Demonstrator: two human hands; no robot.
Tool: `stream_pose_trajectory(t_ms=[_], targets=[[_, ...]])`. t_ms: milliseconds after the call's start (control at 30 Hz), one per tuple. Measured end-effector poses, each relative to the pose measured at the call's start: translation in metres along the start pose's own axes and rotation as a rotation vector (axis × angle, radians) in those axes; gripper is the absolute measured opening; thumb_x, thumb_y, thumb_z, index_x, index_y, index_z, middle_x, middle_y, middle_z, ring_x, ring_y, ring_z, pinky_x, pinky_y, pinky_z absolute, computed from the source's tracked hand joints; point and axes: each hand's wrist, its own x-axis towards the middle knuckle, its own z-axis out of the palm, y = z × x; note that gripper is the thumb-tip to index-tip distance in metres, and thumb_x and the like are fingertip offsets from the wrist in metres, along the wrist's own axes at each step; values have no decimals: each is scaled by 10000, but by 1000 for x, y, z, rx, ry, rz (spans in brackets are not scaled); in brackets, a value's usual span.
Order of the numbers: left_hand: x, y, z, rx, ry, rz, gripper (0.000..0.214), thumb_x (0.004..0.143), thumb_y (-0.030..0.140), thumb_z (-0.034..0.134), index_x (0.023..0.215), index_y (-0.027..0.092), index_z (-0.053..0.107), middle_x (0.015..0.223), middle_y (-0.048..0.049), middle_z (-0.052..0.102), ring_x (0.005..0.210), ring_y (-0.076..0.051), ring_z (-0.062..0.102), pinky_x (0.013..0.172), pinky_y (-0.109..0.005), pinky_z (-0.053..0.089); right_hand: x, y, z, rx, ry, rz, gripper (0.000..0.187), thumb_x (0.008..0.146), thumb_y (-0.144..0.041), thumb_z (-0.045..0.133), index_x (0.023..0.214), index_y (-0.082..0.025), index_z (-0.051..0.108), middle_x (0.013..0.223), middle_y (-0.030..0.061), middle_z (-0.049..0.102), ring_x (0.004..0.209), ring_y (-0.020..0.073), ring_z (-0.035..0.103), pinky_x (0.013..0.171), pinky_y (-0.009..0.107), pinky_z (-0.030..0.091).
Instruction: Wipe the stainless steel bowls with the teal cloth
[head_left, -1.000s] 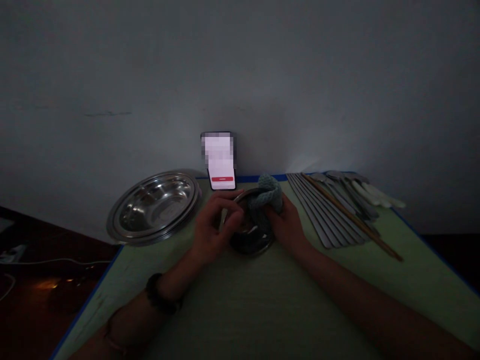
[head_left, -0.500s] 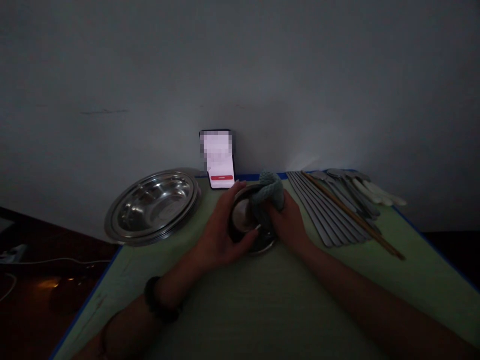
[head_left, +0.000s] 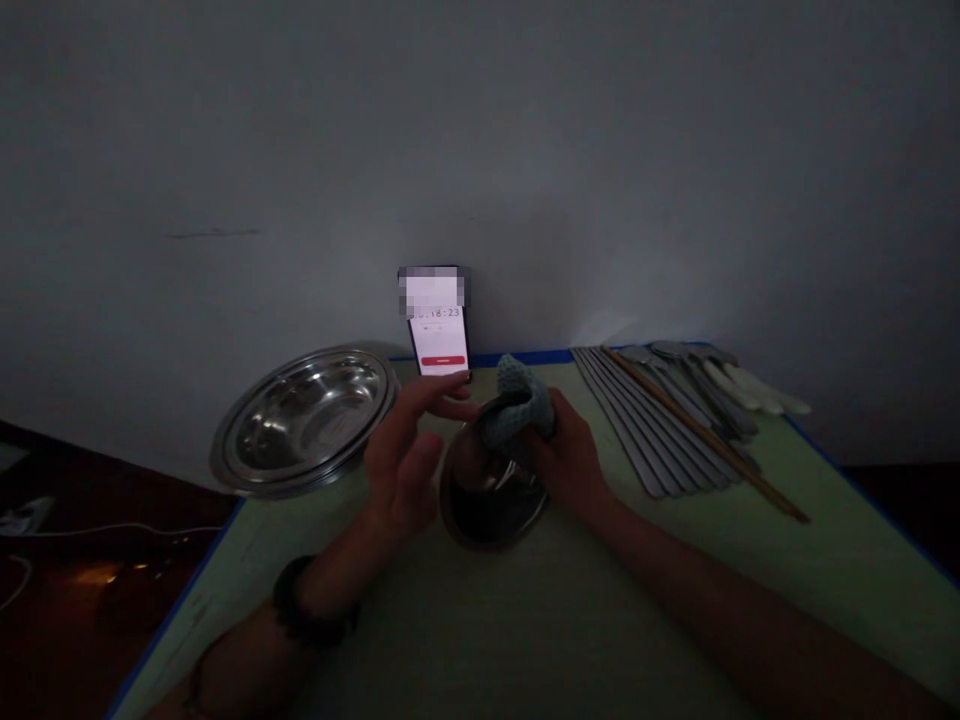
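A small steel bowl [head_left: 484, 500] sits tilted toward me on the green table [head_left: 525, 620]. My right hand [head_left: 574, 455] is closed on a pale blue-green cloth [head_left: 517, 405] and presses it against the bowl's far rim. My left hand [head_left: 409, 450] hovers just left of the bowl, fingers spread and apart, its fingertips near the rim but gripping nothing. A dark band circles my left wrist.
A large steel basin [head_left: 304, 420] rests at the table's back left. A lit phone [head_left: 439, 322] leans on the wall behind the bowl. Several flat metal utensils, spoons and a wooden stick [head_left: 675, 415] lie at the back right. Cables lie on the dark floor at left.
My left hand has let go of the bowl and opened, drawing back to the left. The bowl has tipped toward me and the cloth hand shifted slightly left along the rim.
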Motion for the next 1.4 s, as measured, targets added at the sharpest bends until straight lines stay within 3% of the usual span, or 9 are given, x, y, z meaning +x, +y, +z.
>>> stream_pose_trajectory(t_ms=[100,233,400,633,800,900,1000,1100,1400], targets=[[-2,4,4,157,-51,63,325,871,259,509,1191,240,563,920,-36,632,898,-195,577,827,-391,468,0,0,-1,-5,46,-5,165,783,-296,570,926,-215,555,865,29,639,759,176,565,688,313,445],[-11,4,12,397,-211,86,686,774,239,643,1391,239,344,1273,-122,453,1186,-275,464,947,-465,445,4,5,-4,-7,121,60,185,806,-331,557,945,-210,561,864,34,634,774,186,567,701,323,442],[-12,1,12,363,-423,86,960,768,278,662,1496,243,37,1526,-152,222,1390,-325,245,1088,-522,316,8,10,-5,11,132,119,255,811,-376,566,990,-194,568,925,65,638,843,214,575,750,353,444],[-6,-4,2,159,-143,77,446,885,370,451,1310,242,490,1130,-89,579,1063,-248,528,909,-444,444,4,3,-2,-13,45,55,165,810,-312,559,932,-201,564,877,40,649,800,195,586,723,321,448],[-5,-4,1,-9,-48,-90,385,881,454,455,1194,271,588,910,-42,575,925,-229,563,870,-428,452,1,-3,-2,-95,-15,30,159,820,-311,538,929,-200,572,855,37,648,751,184,578,688,310,443],[-8,3,6,65,-107,-143,406,856,318,536,1261,290,516,1081,-56,521,1031,-231,545,935,-452,448,1,-1,-3,-105,13,20,179,819,-336,535,937,-205,571,849,38,654,731,184,579,668,309,443],[-11,10,12,151,-277,-83,699,808,243,589,1433,281,279,1409,-107,344,1293,-294,372,1063,-521,349,3,3,-4,-89,59,40,207,804,-375,558,936,-217,571,834,33,664,736,193,591,660,308,448],[-13,8,16,164,-389,-24,851,767,196,624,1474,242,153,1503,-129,272,1367,-313,289,1113,-532,284,6,7,-5,-24,66,81,260,808,-420,563,962,-211,579,866,44,673,794,207,606,691,314,458],[-9,-18,7,316,-179,56,763,763,177,672,1408,288,280,1326,-105,483,1219,-267,481,1013,-473,429,11,7,-5,-28,-15,121,233,863,-389,508,922,-185,605,887,60,670,828,212,605,752,338,458]])
